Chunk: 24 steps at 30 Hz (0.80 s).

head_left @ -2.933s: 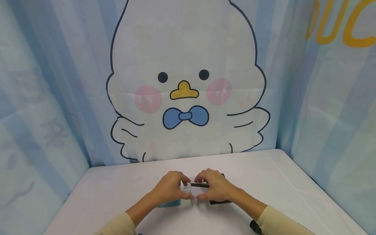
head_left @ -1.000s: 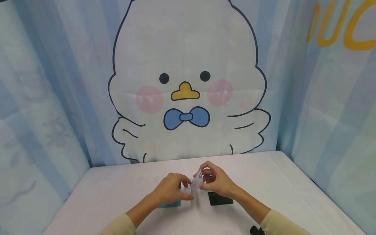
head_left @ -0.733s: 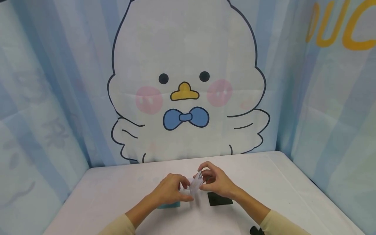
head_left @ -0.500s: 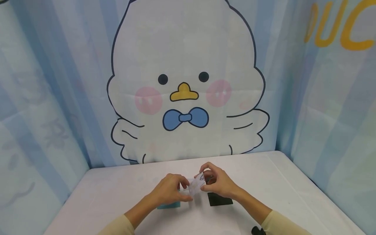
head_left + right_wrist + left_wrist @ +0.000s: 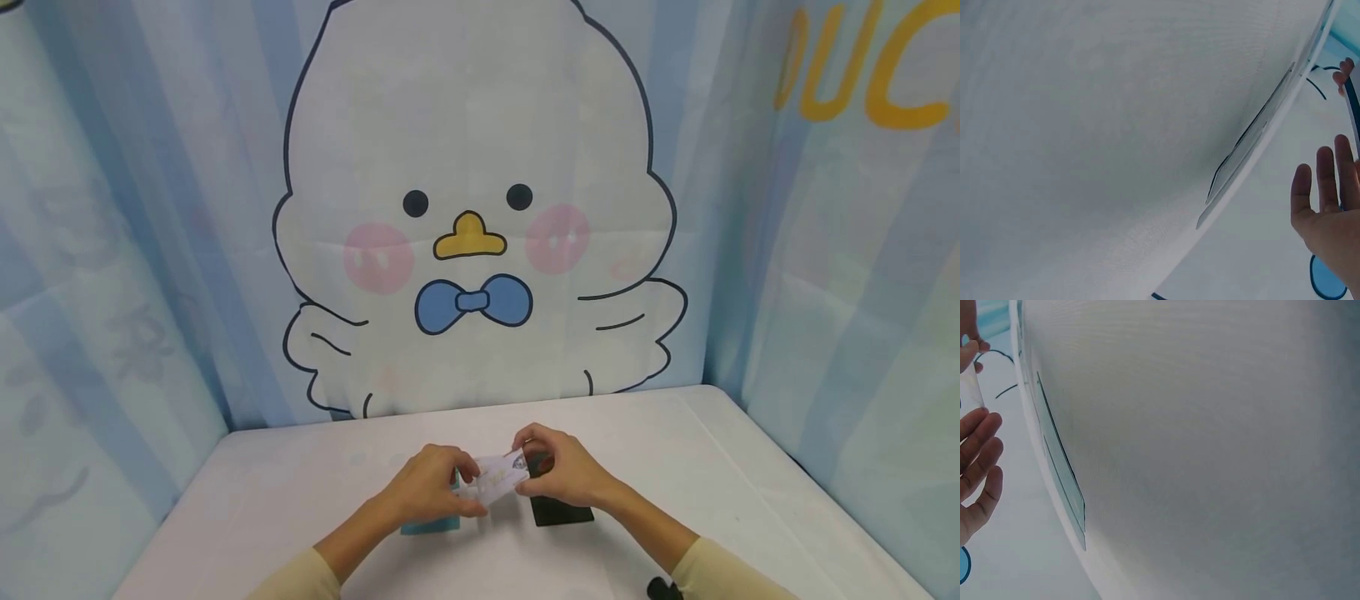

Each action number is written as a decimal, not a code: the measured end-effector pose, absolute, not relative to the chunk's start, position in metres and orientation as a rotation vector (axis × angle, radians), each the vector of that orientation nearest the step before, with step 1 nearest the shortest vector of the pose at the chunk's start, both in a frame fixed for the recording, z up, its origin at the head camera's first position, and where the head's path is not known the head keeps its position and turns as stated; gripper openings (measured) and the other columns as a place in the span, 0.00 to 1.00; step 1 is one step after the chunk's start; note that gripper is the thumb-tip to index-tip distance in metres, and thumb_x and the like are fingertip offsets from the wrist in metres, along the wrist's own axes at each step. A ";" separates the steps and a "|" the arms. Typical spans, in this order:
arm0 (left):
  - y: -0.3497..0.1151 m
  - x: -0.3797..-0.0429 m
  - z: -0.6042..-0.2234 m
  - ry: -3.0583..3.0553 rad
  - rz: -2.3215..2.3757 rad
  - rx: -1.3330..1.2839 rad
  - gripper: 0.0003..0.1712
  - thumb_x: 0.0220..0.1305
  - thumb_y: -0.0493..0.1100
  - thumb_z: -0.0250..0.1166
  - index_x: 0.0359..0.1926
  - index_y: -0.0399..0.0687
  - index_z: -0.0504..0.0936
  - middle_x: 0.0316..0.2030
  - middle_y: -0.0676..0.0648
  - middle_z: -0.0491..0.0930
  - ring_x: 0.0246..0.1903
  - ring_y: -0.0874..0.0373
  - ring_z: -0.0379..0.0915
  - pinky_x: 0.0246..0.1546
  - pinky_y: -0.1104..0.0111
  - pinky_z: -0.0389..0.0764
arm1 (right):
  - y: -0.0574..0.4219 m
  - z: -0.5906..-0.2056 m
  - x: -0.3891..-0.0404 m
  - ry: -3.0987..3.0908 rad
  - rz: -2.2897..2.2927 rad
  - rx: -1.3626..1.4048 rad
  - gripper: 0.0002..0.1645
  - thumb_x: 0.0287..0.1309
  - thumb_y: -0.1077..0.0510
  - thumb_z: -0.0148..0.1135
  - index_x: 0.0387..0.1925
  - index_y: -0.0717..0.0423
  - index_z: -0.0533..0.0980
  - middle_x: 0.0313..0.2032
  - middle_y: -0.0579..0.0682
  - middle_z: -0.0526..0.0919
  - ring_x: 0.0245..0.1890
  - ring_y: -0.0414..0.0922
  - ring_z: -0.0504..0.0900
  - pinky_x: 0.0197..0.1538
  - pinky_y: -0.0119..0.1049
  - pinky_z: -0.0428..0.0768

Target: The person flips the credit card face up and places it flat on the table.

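A white card [image 5: 502, 477] with a dark emblem and faint yellowish print is held above the table between both hands. My right hand [image 5: 566, 468] pinches its right end between thumb and fingers. At the card's left end are the thumb and fingertips of my left hand [image 5: 429, 483]. In the right wrist view the card [image 5: 1354, 103] shows a dark stripe, and the lower fingers of the right hand [image 5: 1332, 206] are spread. A teal flat piece [image 5: 430, 527] lies partly hidden under the left hand. Below the right hand lies a black flat piece [image 5: 562, 511].
The white table [image 5: 300, 467] runs back to a curtain [image 5: 472, 358] printed with a cartoon duck. Patterned curtains hang at both sides. A small black object [image 5: 663, 588] sits at the front right, beside the right sleeve [image 5: 723, 575].
The card has turned from nearly edge-on with its dark stripe showing to its printed face. The right hand rose with it, then sank slightly; the left hand has stayed nearly still.
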<state>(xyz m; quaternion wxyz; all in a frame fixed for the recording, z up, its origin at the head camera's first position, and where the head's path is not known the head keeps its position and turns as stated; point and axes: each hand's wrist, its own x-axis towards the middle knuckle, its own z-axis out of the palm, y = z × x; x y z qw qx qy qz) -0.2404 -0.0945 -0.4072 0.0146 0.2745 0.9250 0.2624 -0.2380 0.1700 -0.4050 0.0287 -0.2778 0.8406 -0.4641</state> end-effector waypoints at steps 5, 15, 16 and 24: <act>-0.096 -0.240 -0.406 2.876 0.782 0.819 0.26 0.49 0.60 0.83 0.45 0.54 0.90 0.36 0.58 0.85 0.33 0.64 0.72 0.35 0.72 0.75 | 0.171 -0.409 -0.240 2.682 -1.306 -0.898 0.28 0.48 0.52 0.77 0.52 0.51 0.77 0.47 0.45 0.88 0.48 0.44 0.83 0.52 0.48 0.82; -0.098 -0.240 -0.406 2.902 0.733 0.838 0.26 0.49 0.61 0.83 0.44 0.54 0.90 0.36 0.58 0.85 0.34 0.64 0.73 0.36 0.71 0.76 | 0.170 -0.412 -0.241 2.712 -1.220 -0.893 0.29 0.48 0.51 0.78 0.52 0.52 0.78 0.47 0.44 0.87 0.48 0.47 0.83 0.51 0.45 0.80; -0.098 -0.239 -0.406 2.908 0.718 0.839 0.26 0.48 0.61 0.82 0.44 0.55 0.90 0.36 0.58 0.85 0.34 0.64 0.73 0.37 0.71 0.76 | 0.170 -0.412 -0.241 2.712 -1.209 -0.888 0.29 0.48 0.51 0.79 0.51 0.52 0.78 0.47 0.44 0.86 0.49 0.48 0.83 0.51 0.45 0.80; -0.100 -0.238 -0.405 2.928 0.620 0.873 0.26 0.47 0.61 0.83 0.43 0.54 0.90 0.35 0.60 0.85 0.39 0.65 0.72 0.47 0.62 0.79 | 0.169 -0.410 -0.241 2.675 -1.166 -0.871 0.29 0.48 0.50 0.80 0.51 0.55 0.79 0.49 0.51 0.86 0.51 0.52 0.83 0.56 0.56 0.80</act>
